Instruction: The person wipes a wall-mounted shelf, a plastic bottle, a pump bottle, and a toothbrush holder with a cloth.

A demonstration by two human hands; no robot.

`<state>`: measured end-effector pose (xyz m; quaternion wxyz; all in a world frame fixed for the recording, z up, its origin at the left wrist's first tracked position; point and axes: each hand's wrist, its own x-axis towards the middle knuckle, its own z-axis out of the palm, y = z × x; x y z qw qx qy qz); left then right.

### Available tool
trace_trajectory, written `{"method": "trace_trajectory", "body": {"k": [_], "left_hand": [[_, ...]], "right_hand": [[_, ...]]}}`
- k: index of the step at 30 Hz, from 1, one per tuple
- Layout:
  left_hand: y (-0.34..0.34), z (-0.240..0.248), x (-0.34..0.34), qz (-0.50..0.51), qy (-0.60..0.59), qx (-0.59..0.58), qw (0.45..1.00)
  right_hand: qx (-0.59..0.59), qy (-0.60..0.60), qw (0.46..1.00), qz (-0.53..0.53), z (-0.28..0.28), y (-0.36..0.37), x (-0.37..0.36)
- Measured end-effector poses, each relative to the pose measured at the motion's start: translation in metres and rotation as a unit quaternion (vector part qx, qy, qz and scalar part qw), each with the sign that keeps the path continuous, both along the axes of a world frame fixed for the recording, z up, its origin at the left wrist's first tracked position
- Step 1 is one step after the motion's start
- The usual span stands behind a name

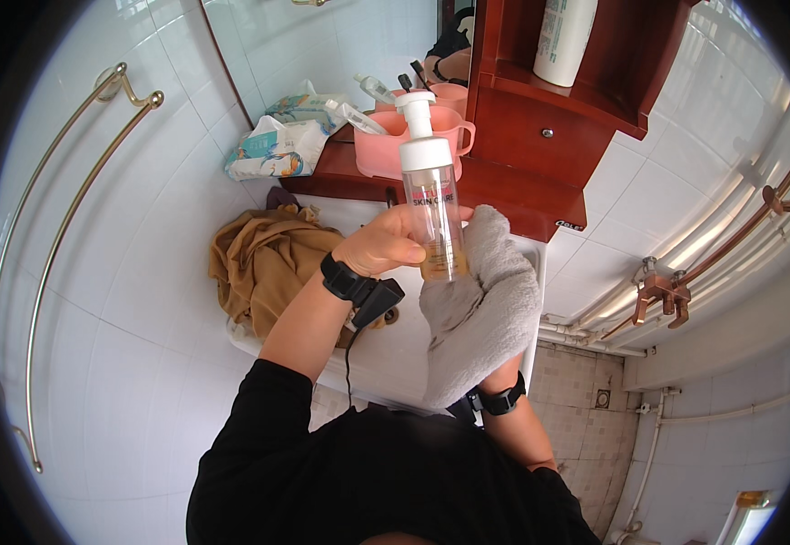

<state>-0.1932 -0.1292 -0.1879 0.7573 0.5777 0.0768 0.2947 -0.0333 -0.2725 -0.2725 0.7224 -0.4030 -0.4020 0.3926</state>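
Note:
My left hand (380, 243) is closed around a clear foam pump bottle (433, 218) with a white pump top and a little amber liquid at the bottom. The bottle is upright, its lower end close against a light grey terry towel (495, 318). The towel is held up by my right hand, which it covers; only the wrist (502, 374) shows below it, and the fingers are hidden. Dark marks show on the towel's face, near the bottle's base. Beneath both hands lies a white sink (372, 368).
A brown cloth (272, 263) is heaped on the sink's left side. Behind stand a pink toothbrush holder (381, 156) and a pack of wipes (277, 150) on a red-brown shelf (522, 195). A white bottle (566, 41) is higher up. Metal rails (68, 218) run along the left wall.

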Motion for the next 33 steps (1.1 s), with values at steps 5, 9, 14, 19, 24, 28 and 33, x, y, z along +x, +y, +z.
{"method": "trace_trajectory", "body": {"k": [5, 9, 14, 19, 24, 28, 33], "left_hand": [[-0.008, 0.003, 0.009, 0.020, 0.019, 0.035, 0.999], [-0.026, -0.025, 0.035, 0.110, 0.052, 0.060, 0.991], [-0.043, -0.040, 0.037, 0.156, 0.116, 0.052, 0.979], [-0.040, -0.041, 0.035, 0.140, 0.115, 0.021, 0.983], [-0.036, -0.042, 0.035, 0.108, 0.054, -0.010, 0.993], [-0.037, -0.036, 0.029, 0.112, 0.068, -0.018, 0.991], [-0.031, -0.046, 0.027, 0.189, 0.128, 0.091, 0.969]], "right_hand": [[0.029, -0.259, 0.960, -0.102, 0.001, 0.010, 0.004], [0.039, -0.145, 0.980, -0.129, -0.011, 0.030, -0.016], [0.050, -0.271, 0.942, -0.194, -0.008, 0.038, -0.008], [0.025, -0.316, 0.931, -0.178, -0.010, 0.041, 0.005], [0.043, -0.220, 0.960, -0.167, -0.007, 0.045, 0.010], [0.013, -0.177, 0.982, -0.067, 0.005, 0.049, 0.027], [-0.019, -0.269, 0.949, -0.161, 0.018, 0.048, 0.051]]}}
